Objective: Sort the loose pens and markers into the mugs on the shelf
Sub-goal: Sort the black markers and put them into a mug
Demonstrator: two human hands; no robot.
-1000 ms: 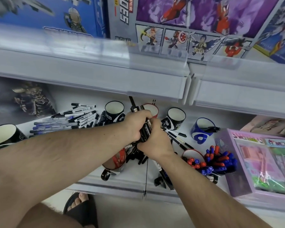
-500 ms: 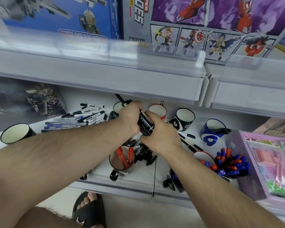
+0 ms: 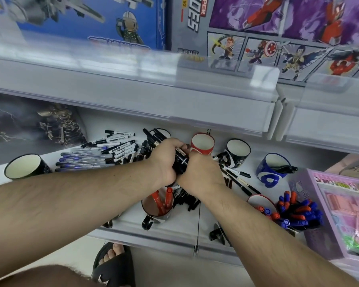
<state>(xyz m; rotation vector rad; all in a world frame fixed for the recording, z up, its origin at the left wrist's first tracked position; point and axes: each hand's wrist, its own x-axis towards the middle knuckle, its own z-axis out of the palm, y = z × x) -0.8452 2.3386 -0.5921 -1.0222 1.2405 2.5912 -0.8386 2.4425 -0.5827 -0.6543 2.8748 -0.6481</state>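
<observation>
At the far left of the shelf (image 3: 195, 125) we saw a black mug (image 3: 25, 166) standing upright with nothing showing inside it. Just to its right lay a loose heap of pens and slim markers (image 3: 100, 154), the blue-inked pens nearest the mug and the black-and-white markers fanned out behind them.

In the middle, our left hand (image 3: 166, 160) and right hand (image 3: 199, 172) met, touching, and between them we held a bundle of black markers (image 3: 179, 160). The fingers of both hands were curled tight round the bundle, whose far ends stuck out beyond the left hand toward a black mug (image 3: 164, 132) at the back, mostly hidden. Below the hands a brown-lined mug (image 3: 157, 206) with a black handle held red markers (image 3: 164, 199), and more black markers (image 3: 187, 200) lay loose just beside it.

Right of the hands stood a red mug (image 3: 202, 145), then a black-and-white mug (image 3: 236, 153), with thin black pens (image 3: 239, 181) lying in front of it. Further right a blue mug (image 3: 273, 168) carried one black marker (image 3: 286, 168) across its rim. Near the front edge a red-rimmed mug (image 3: 259, 200) lay beside a pile of red and blue markers (image 3: 298, 212). A pink toy box (image 3: 344, 214) closed off the right end.
</observation>
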